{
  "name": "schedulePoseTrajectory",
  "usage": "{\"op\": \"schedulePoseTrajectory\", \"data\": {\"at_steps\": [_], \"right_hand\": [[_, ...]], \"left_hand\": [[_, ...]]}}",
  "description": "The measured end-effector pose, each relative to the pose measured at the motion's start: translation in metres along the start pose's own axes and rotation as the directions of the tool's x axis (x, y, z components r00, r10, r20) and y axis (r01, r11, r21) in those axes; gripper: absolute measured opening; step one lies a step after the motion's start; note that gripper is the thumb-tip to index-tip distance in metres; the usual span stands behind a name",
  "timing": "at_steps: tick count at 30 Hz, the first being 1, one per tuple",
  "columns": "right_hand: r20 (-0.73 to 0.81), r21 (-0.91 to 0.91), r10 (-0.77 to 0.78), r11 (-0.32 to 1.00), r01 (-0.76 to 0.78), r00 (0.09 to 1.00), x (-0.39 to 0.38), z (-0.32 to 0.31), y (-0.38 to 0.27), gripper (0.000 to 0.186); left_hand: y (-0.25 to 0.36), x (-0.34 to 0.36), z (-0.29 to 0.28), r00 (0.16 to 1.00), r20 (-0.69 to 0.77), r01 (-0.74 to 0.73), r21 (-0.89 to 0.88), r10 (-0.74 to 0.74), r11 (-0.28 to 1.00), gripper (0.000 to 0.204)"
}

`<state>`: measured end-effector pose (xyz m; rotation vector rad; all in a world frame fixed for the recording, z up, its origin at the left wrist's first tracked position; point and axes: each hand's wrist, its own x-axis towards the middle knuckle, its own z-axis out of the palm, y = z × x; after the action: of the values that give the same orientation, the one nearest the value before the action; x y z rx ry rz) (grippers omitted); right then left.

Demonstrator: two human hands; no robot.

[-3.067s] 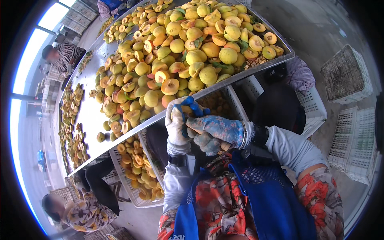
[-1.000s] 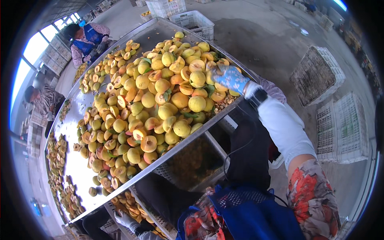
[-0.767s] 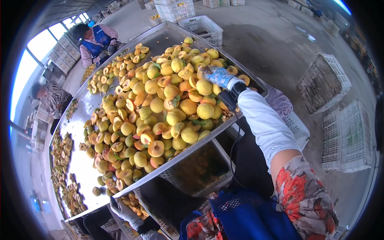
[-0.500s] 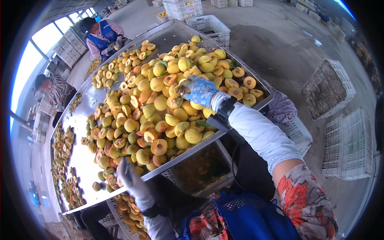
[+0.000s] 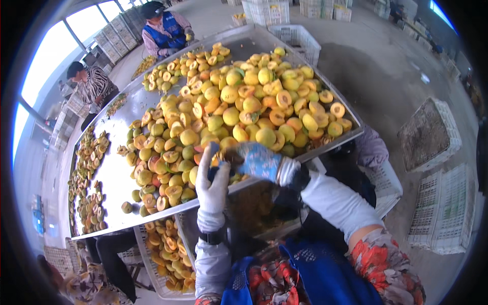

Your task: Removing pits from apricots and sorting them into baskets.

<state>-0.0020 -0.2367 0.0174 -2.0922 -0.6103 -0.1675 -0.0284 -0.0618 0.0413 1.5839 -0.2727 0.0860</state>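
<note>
My left hand [image 5: 212,183], in a white glove with blue fingertips, is upright at the table's near edge, fingers stretched apart with nothing clearly held. Just right of it, my right hand [image 5: 254,161], in a blue floral glove, has its fingers curled toward the left hand; what they hold is blurred and hidden. Both are in front of a large pile of whole and halved yellow peaches [image 5: 254,112] on the metal table [image 5: 109,178]. Below the edge is a crate of peach halves [image 5: 169,254].
A person in a blue vest [image 5: 168,33] works at the far edge, another in striped clothing [image 5: 91,86] at the left, and a third [image 5: 91,274] at lower left. Crates [image 5: 439,203] stand on the floor at right, more [image 5: 264,10] beyond the table.
My right hand has come back from the right side of the pile toward the near edge. My left hand has risen from below the table to meet it, and the view has shifted.
</note>
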Motion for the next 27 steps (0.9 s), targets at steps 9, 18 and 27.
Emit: {"op": "schedulePoseTrajectory", "data": {"at_steps": [9, 18, 27], "right_hand": [[0.316, 0.406, 0.211, 0.851, -0.333, 0.925, -0.085, 0.052, -0.018, 0.049], [0.269, -0.159, 0.321, 0.945, -0.287, 0.908, -0.102, 0.068, -0.013, 0.037], [0.036, -0.041, 0.407, 0.913, -0.406, 0.913, -0.115, 0.064, -0.012, 0.04]], "left_hand": [[-0.036, -0.042, -0.04, 0.815, 0.578, -0.12, 0.092, 0.045, 0.988, 0.039], [-0.042, -0.054, -0.044, 0.755, 0.655, -0.354, 0.361, 0.036, 0.863, 0.041], [-0.055, -0.073, -0.042, 0.905, 0.421, -0.256, 0.425, 0.061, 0.868, 0.05]]}}
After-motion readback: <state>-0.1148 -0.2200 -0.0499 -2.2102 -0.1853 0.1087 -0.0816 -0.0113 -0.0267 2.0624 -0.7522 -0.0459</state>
